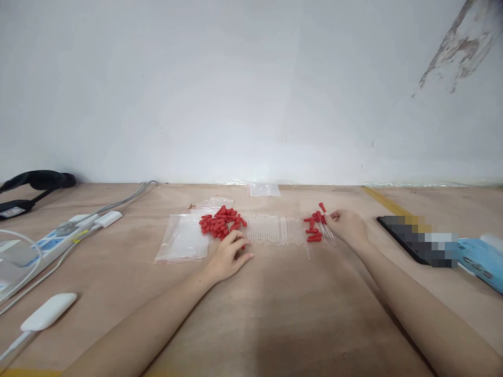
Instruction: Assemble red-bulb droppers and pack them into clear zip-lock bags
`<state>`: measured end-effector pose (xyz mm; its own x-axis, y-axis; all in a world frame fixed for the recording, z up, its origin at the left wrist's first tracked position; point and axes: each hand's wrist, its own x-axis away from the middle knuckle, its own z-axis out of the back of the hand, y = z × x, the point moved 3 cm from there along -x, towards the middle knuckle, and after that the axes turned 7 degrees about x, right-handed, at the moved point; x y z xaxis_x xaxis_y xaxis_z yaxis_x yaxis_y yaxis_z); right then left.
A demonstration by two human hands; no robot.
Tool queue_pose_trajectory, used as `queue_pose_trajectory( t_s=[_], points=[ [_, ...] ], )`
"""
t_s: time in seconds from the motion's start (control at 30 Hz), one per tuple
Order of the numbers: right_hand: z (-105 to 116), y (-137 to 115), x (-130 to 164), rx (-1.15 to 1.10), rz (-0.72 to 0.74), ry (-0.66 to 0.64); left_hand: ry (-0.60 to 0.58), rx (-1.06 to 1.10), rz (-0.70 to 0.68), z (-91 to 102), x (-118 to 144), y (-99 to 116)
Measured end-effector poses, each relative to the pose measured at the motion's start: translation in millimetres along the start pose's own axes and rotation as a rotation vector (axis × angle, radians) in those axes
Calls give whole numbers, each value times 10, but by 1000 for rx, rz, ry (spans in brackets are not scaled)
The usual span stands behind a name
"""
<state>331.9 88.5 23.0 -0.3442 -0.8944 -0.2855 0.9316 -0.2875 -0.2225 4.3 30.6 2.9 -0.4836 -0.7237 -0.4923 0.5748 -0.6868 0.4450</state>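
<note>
My left hand (230, 256) rests at the near edge of a pile of red rubber bulbs (218, 224), fingers loosely bent and thumb apart. No held thing shows in it. Clear thin dropper tubes (271, 230) lie side by side in a row right of the pile. My right hand (346, 224) is closed in a pinch on a dropper with a red bulb (322, 207) pointing up and left. Beneath it, several droppers fitted with red bulbs (314, 234) lie in a small group. The fingertips partly hide the held tube.
Clear zip bags (181, 238) lie left of the bulbs, and another bag (264, 190) lies by the wall. At left are a power strip (51, 243) with cables, a white adapter (49, 311) and a black strap-like device (43, 180). A phone (408, 241) and a blue packet (481, 262) are at right.
</note>
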Motion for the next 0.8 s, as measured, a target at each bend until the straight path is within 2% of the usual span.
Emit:
queue_pose_trajectory(
  t_s=[0.17,0.4,0.53,0.67,0.8],
  points=[
    [-122,34,5,49,-1,-97,3,25,20,0,1,-45],
    [-89,-2,32,67,-7,-169,7,42,31,-8,-2,-60],
    [-113,19,23,46,-2,-158,54,28,41,-3,-7,-68],
    [-129,22,13,-40,45,-76,100,-9,90,-4,-16,-105],
    [-127,-67,41,-135,217,-53,109,-61,159,-21,-23,-148]
  ],
)
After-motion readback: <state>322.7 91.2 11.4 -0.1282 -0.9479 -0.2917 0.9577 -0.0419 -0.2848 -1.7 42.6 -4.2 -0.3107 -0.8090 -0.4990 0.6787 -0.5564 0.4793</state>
